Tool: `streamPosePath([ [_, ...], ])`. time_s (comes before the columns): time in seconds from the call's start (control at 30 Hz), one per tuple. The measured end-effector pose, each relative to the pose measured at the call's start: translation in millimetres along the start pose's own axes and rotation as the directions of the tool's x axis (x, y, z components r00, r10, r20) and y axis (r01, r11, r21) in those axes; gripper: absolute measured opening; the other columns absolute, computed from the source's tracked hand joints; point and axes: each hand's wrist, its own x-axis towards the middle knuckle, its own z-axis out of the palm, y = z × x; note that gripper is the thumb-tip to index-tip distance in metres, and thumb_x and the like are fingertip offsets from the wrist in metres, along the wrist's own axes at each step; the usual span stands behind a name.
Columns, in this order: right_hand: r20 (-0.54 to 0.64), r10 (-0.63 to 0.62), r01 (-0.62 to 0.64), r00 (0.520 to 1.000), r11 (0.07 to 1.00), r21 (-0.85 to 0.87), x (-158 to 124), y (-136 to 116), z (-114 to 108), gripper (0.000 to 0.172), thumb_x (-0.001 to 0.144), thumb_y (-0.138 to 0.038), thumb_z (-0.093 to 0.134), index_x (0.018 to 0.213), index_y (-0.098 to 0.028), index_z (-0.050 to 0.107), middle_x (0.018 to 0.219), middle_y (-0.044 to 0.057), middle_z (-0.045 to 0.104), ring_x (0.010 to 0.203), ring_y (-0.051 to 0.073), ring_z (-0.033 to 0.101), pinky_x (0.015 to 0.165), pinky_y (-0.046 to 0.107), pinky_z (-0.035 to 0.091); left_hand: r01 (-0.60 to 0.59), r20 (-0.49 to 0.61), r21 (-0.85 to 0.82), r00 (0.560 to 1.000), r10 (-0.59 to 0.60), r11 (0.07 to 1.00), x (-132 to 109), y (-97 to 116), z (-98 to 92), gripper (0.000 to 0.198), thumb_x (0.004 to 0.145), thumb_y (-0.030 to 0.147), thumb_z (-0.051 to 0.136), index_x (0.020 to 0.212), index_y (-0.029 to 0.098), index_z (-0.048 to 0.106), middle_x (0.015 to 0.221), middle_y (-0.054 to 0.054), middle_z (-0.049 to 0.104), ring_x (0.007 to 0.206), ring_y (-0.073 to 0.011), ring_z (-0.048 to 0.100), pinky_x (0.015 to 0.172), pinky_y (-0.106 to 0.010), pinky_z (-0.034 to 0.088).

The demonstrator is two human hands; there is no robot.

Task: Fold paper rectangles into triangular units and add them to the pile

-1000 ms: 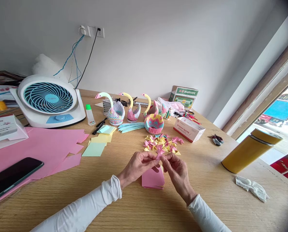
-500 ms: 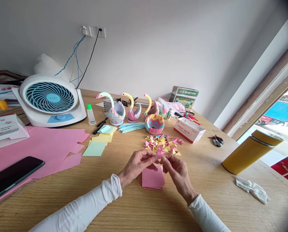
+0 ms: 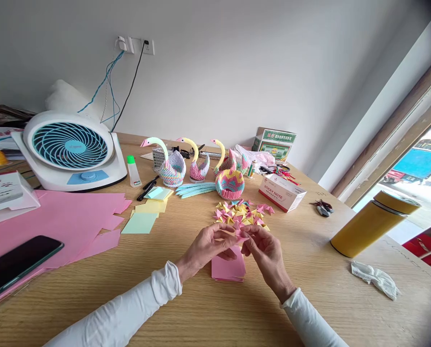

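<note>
Between my two hands is a small folded piece of pink paper (image 3: pixel 241 237), partly covered by fingers. My left hand (image 3: pixel 210 246) pinches it from the left, while my right hand (image 3: pixel 264 248) has it between thumb and forefinger on the right. Just below them on the table lies a stack of pink paper squares (image 3: pixel 228 268). Beyond my fingertips spreads a pile of pink and yellow folded paper triangles (image 3: pixel 242 214). Behind that pile sits a round paper bowl (image 3: pixel 230 184) made of such folded pieces.
Paper swans (image 3: pixel 172 168) stand at the back near blue strips (image 3: pixel 196 189). A sticky note box (image 3: pixel 282 193) and yellow flask (image 3: pixel 376 224) are to the right. Leftward are a fan (image 3: pixel 74 149), glue bottle (image 3: pixel 133 172), pink sheets (image 3: pixel 81 217) and phone (image 3: pixel 20 265).
The pink paper in my fingers has changed its angle and shows a pointed lower edge. My hands stay in nearly the same place; the whole view has shifted slightly.
</note>
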Motion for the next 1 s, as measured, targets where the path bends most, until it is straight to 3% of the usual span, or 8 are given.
streamPosePath([
  [0.1, -0.063, -0.012, 0.01, 0.998, 1.0, -0.029, 1, 4, 0, 0.027, 0.082, -0.041, 0.067, 0.096, -0.018, 0.064, 0.076, 0.003, 0.066, 0.052, 0.011, 0.055, 0.05, 0.024, 0.045, -0.107, -0.042, 0.116, 0.993, 0.113, 0.987, -2, -3, 3.1, 0.055, 0.065, 0.034, 0.081, 0.105, 0.022, 0.046, 0.105, -0.004, 0.057, 0.063, -0.01, 0.065, 0.059, -0.024, 0.052],
  [0.23, -0.112, -0.037, 0.024, 0.993, 0.993, -0.117, 0, 7, 2, 0.026, 0.083, -0.04, 0.067, 0.095, -0.018, 0.065, 0.075, 0.004, 0.067, 0.053, 0.012, 0.057, 0.051, 0.025, 0.046, -0.194, -0.137, 0.321, 0.959, 0.247, 0.927, -3, -10, 7.1, 0.044, 0.071, 0.035, 0.076, 0.095, 0.023, 0.041, 0.098, 0.001, 0.054, 0.065, -0.0087, 0.063, 0.054, -0.02, 0.048],
  [0.43, -0.13, -0.045, 0.024, 0.99, 0.987, -0.156, -1, 4, 7, 0.026, 0.081, -0.041, 0.068, 0.094, -0.018, 0.065, 0.074, 0.003, 0.068, 0.051, 0.012, 0.058, 0.05, 0.025, 0.048, -0.166, -0.185, 0.339, 0.953, 0.238, 0.926, -2, -9, 7.6, 0.028, 0.083, 0.044, 0.061, 0.085, 0.021, 0.044, 0.065, 0.004, 0.056, 0.057, -0.0133, 0.063, 0.055, -0.024, 0.052],
  [0.57, -0.113, -0.045, 0.027, 0.993, 0.988, -0.154, -2, 2, 9, 0.027, 0.081, -0.041, 0.068, 0.097, -0.019, 0.064, 0.076, 0.003, 0.069, 0.051, 0.013, 0.059, 0.052, 0.027, 0.05, -0.164, -0.19, 0.348, 0.952, 0.24, 0.923, -1, -7, 5.9, 0.028, 0.086, 0.046, 0.056, 0.094, 0.019, 0.052, 0.074, 0.0, 0.064, 0.056, -0.0136, 0.065, 0.055, -0.025, 0.054],
  [0.7, -0.103, -0.054, 0.035, 0.993, 0.984, -0.172, -1, 4, 8, 0.028, 0.081, -0.042, 0.068, 0.099, -0.02, 0.064, 0.08, 0.004, 0.07, 0.052, 0.014, 0.06, 0.051, 0.027, 0.05, -0.164, -0.15, 0.25, 0.967, 0.206, 0.954, -1, -6, 5.8, 0.035, 0.086, 0.05, 0.055, 0.097, 0.017, 0.058, 0.092, -0.005, 0.065, 0.059, -0.0148, 0.068, 0.053, -0.025, 0.054],
  [0.87, -0.109, -0.078, 0.059, 0.991, 0.985, -0.165, 0, 5, 6, 0.027, 0.082, -0.039, 0.068, 0.101, -0.02, 0.063, 0.076, 0.003, 0.069, 0.053, 0.012, 0.059, 0.052, 0.026, 0.05, -0.027, -0.08, -0.024, 0.996, 0.025, 0.999, 0, 0, 7.7, 0.04, 0.082, 0.05, 0.062, 0.1, 0.015, 0.058, 0.079, -0.004, 0.066, 0.057, -0.0129, 0.066, 0.05, -0.021, 0.051],
  [1.0, -0.09, -0.078, 0.062, 0.993, 0.984, -0.166, 0, 5, 5, 0.028, 0.083, -0.039, 0.067, 0.103, -0.019, 0.063, 0.074, 0.002, 0.068, 0.053, 0.012, 0.059, 0.051, 0.025, 0.049, 0.04, -0.052, -0.107, 0.998, -0.046, 0.993, -1, 2, 8.3, 0.038, 0.076, 0.047, 0.07, 0.092, 0.015, 0.059, 0.085, -0.004, 0.066, 0.057, -0.0111, 0.065, 0.051, -0.02, 0.051],
])
